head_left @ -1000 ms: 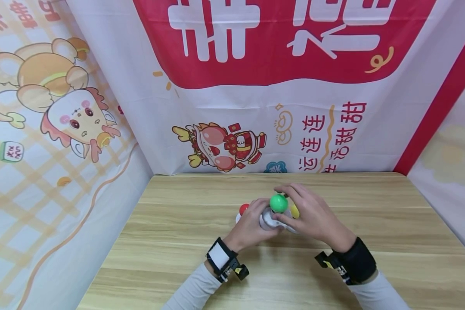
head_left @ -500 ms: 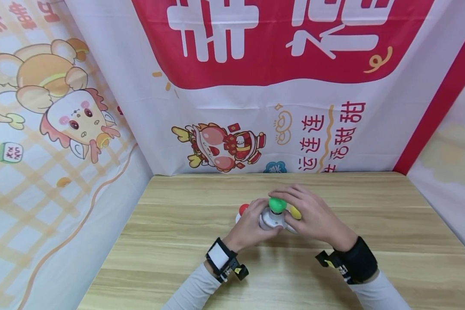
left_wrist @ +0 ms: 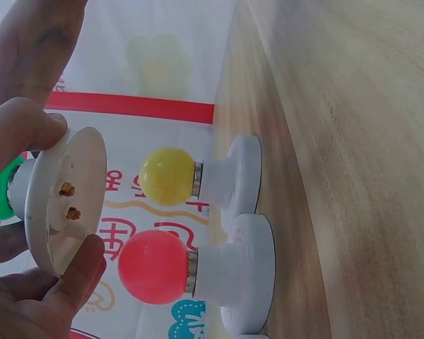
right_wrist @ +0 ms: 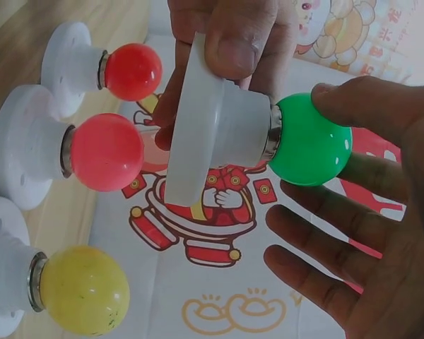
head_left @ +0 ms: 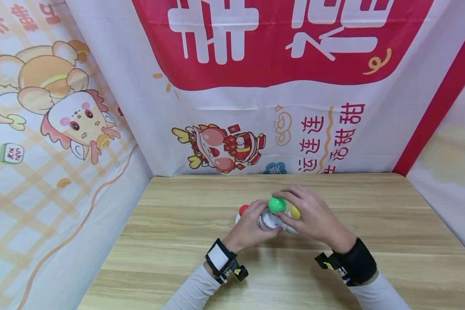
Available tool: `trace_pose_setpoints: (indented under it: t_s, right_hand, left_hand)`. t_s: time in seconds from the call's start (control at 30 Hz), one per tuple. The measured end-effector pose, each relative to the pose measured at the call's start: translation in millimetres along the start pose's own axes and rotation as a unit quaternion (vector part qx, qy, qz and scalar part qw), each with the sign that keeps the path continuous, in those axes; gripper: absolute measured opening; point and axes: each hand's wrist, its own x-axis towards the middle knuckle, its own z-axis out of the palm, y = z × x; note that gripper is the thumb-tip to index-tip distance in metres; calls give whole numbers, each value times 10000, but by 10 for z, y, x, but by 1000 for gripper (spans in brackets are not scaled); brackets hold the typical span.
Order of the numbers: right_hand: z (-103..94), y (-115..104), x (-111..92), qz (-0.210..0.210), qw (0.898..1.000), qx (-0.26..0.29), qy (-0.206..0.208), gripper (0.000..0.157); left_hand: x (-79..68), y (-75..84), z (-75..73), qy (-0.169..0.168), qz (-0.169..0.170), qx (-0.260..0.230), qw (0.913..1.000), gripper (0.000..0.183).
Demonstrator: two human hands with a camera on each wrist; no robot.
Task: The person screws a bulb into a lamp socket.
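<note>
My left hand [head_left: 249, 228] grips a white lamp holder [right_wrist: 191, 134] by its round base, raised above the table and tipped on its side in the wrist views. A green light bulb [right_wrist: 314, 145] sits in its socket, a band of metal cap showing between them. On that bulb are the thumb and index finger of my right hand [head_left: 314, 213], pinching it, while the other fingers spread apart from it. Two brass screws [left_wrist: 68, 189] show inside the holder's hollow underside in the left wrist view.
Behind the hands, more white holders stand on the wooden table [head_left: 178, 241]: one with a yellow bulb [right_wrist: 85, 289], one with a pinkish-red bulb [right_wrist: 107, 152], one with a red bulb [right_wrist: 133, 72]. A printed cloth [head_left: 224, 103] hangs at the table's far edge.
My right hand's fingers turned over the green bulb half a second ago and are now back in a wider pinch. The bulb has shifted slightly left; the left hand keeps its hold.
</note>
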Motion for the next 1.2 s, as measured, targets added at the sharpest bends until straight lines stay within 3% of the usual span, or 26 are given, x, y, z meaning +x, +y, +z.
trace_pose_setpoints:
  t_s: [0.63,1.0,1.2]
  right_hand:
    - [-1,-5,5,169,9996,-215,42,54]
    - [-31,7,-4,-186,9994,219,-180,62]
    - [-25,10,-13,-277,9978,527,-303,55]
  left_hand:
    - [-10,-6,-4,-18,-59,-36,10000,65]
    - [1,4,-19,-109,-158,-78,9998,68]
    - [-5,19,-21,-132,-189,-68,9997,69]
